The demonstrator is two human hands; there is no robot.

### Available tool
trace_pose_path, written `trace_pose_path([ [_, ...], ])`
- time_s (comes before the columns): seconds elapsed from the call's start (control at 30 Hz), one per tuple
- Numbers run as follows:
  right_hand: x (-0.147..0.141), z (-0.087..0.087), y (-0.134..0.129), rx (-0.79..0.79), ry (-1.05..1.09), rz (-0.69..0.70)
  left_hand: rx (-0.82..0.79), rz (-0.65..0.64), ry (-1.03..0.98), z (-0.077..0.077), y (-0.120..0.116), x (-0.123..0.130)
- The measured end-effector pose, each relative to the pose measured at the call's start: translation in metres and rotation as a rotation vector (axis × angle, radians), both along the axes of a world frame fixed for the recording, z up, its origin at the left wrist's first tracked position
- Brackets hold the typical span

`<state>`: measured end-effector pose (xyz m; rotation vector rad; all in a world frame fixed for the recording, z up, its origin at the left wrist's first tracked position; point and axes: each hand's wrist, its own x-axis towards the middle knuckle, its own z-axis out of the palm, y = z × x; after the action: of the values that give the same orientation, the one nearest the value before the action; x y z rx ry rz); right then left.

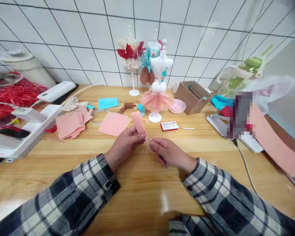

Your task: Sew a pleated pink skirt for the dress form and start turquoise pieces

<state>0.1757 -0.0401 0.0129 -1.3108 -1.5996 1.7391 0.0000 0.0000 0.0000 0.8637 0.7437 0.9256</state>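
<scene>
My left hand (pixel 127 142) pinches a folded strip of pink crepe paper (pixel 138 122) by its lower end, the strip standing up and tilted left. Close beside it, my right hand (pixel 168 151) is closed, fingertips at the lower end of the strip. Something thin shows between those fingertips, too small to name. Behind the hands stands a small white dress-form mannequin (pixel 161 67) with a pleated pink paper skirt (pixel 157 101). Flat pink paper squares (pixel 115 123) lie left of the strip, and a red-and-white small box (pixel 169 126) with a white cord lies right of it.
Two more decorated mannequins (pixel 132 70) stand by the tiled wall. A pink bowl (pixel 177 106) and a cardboard box (pixel 193 97) are behind on the right. A power strip (pixel 31 131) lies at left; a long pink paper strip (pixel 275 141) and a cable (pixel 247 167) at right.
</scene>
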Motion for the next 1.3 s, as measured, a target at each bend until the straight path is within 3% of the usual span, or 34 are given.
trace_pose_path([
  [1.3, 0.0009, -0.0082, -0.0009, -0.006, 0.037, -0.039, -0.001, 0.019, 0.001, -0.0021, -0.0009, -0.0007],
])
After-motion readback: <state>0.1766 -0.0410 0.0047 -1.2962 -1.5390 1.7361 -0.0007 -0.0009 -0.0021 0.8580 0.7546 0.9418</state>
